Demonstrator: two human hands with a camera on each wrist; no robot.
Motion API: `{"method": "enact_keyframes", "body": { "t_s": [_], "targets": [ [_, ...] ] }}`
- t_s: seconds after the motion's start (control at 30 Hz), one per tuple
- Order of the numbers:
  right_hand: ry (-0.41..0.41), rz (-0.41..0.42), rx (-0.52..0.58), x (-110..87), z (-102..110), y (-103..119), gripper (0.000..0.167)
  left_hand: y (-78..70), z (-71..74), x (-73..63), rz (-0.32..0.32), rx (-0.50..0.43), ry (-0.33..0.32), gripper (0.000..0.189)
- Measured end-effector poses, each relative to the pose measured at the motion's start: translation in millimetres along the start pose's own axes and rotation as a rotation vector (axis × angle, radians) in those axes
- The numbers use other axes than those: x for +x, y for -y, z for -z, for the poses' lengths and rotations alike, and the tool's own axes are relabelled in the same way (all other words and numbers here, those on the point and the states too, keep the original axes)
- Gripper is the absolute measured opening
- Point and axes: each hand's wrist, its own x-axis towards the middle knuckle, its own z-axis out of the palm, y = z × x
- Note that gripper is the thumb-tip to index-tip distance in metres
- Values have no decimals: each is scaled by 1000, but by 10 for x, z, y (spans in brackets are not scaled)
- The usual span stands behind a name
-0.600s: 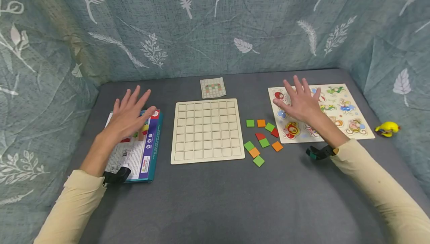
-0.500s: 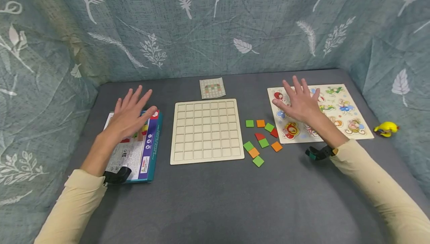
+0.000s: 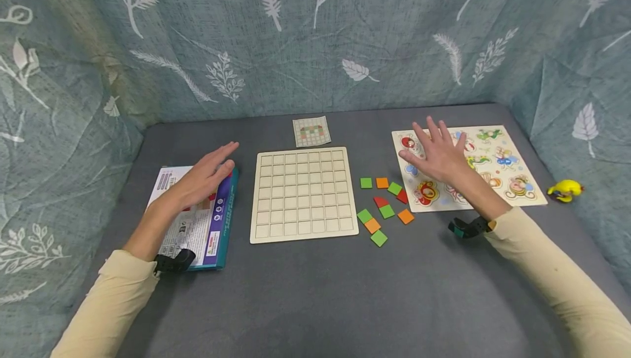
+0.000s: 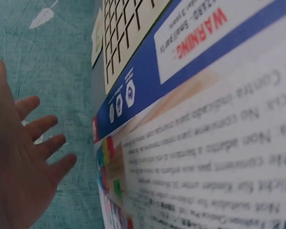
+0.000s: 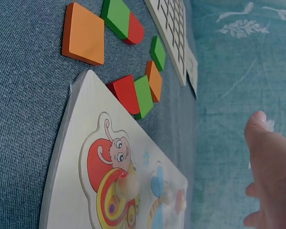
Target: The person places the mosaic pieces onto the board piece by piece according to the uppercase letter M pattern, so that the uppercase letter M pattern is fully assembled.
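– Box (image 3: 197,231) first: near the worktop's (image 3: 320,292) left edge, printed side up.
– And your left hand (image 3: 199,180)?
– Over the box. Your fingers are straight, angled toward the far edge and a bit right; you've got hold of nothing. Your left wrist view has the hand and the box apart.
– Next, mid-worktop?
– Gridded board (image 3: 304,194). Patterned card (image 3: 311,131) just behind it, by the far edge. Loose tiles (image 3: 386,211) off the board's right edge: five green, three orange, two red, some touching.
– Your right hand (image 3: 440,154)?
– Fingers straight, spread wide, nothing held. You have it above the left half of the puzzle board (image 3: 485,149), which lies near the worktop's far right corner. Your right wrist view shows those two apart as well.
– Last item on your right?
– Yellow toy (image 3: 567,187), just beside the puzzle board's right edge, close to the worktop's right edge.
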Motion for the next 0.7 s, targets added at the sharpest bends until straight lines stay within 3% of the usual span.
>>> {"method": "enact_keyframes", "body": {
  "t_s": [0.23,0.4,0.57,0.7],
  "targets": [
    [7,21,15,3,-55,8,89,-49,-122,82,-75,-154,-53,54],
    [-6,88,74,-3,-55,30,86,-71,-170,190,-138,-269,-119,52],
    [0,216,197,-26,-111,67,74,-71,-231,293,-151,-282,-196,49],
    [-28,289,301,-33,-153,121,66,-73,-282,360,-150,-252,-205,49]
  ]
}}
